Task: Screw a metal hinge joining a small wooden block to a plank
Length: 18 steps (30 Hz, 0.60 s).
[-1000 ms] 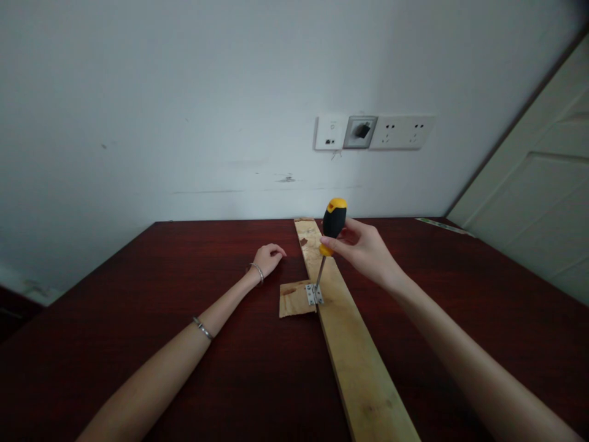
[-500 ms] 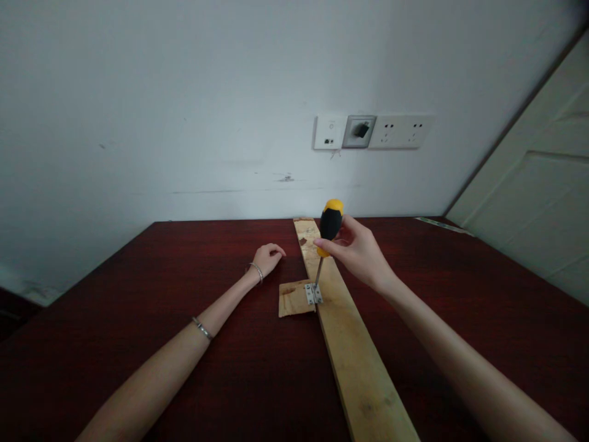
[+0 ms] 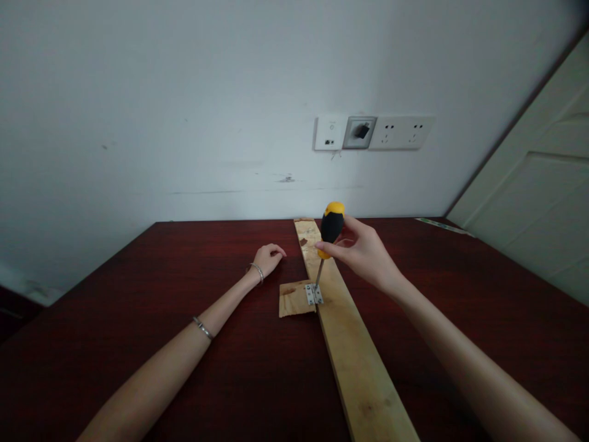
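Note:
My right hand (image 3: 363, 250) is closed round the yellow-and-black handle of a screwdriver (image 3: 332, 224), gripping it between thumb and fingers. The tool leans slightly, and its metal shaft runs down to a small silver hinge (image 3: 315, 294). One leaf of this hinge lies on a long wooden plank (image 3: 356, 344), the other on a short piece of wood (image 3: 294, 299) at the plank's left side. Left of the plank, my left hand (image 3: 268, 259) rests on the dark red tabletop (image 3: 221, 258), its fingers loosely bent and holding nothing.
A white wall (image 3: 207, 110) stands behind the table, with a row of sockets and switch plates (image 3: 400, 132). At right is a pale panelled door (image 3: 547, 190). A thin printed strip (image 3: 444, 227) lies near the table's back right corner.
The screwdriver handle and my right hand have shifted very slightly down and to the right, with the tip still at the hinge. My left hand stays where it was.

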Each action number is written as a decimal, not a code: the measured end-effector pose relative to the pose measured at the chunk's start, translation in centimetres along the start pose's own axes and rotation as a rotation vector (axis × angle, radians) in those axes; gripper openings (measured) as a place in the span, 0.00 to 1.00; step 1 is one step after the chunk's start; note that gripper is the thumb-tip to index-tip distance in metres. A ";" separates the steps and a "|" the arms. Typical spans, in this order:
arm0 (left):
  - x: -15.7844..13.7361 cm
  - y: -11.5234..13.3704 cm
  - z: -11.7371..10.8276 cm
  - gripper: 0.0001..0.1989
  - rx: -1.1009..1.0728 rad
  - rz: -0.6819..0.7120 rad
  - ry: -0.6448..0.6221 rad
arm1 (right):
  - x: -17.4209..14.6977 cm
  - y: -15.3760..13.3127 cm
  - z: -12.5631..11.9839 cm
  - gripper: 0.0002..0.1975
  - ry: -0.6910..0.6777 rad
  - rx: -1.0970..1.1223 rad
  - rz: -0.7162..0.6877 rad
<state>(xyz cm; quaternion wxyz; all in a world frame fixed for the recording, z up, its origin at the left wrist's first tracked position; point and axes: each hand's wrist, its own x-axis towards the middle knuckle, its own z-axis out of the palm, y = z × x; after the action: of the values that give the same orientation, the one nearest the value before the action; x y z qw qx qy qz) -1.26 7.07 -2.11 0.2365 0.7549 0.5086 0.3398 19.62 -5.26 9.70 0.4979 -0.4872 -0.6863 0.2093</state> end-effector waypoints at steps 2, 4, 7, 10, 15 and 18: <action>0.0 0.0 0.0 0.11 0.000 0.002 0.000 | 0.0 -0.1 -0.1 0.17 0.005 -0.038 -0.007; 0.0 0.0 0.0 0.11 -0.002 0.005 -0.001 | -0.1 -0.2 -0.1 0.18 0.028 -0.073 -0.013; 0.0 0.0 0.0 0.11 -0.003 0.010 -0.003 | -0.3 -0.4 0.1 0.20 0.070 -0.134 -0.014; 0.0 0.0 0.0 0.11 -0.003 0.012 -0.004 | -0.4 -0.6 0.3 0.21 0.098 -0.187 0.003; 0.0 -0.1 0.1 0.12 -0.006 0.014 -0.003 | -0.5 -0.7 0.5 0.23 0.142 -0.211 -0.009; 0.1 -0.2 0.1 0.12 -0.009 0.014 -0.002 | -0.5 -0.6 0.7 0.24 0.165 -0.210 -0.033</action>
<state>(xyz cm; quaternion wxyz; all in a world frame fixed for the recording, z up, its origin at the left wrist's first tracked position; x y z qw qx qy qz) -1.28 7.20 -2.30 0.2381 0.7576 0.5017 0.3429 18.72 -5.85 9.68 0.5024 -0.5408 -0.6689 0.0874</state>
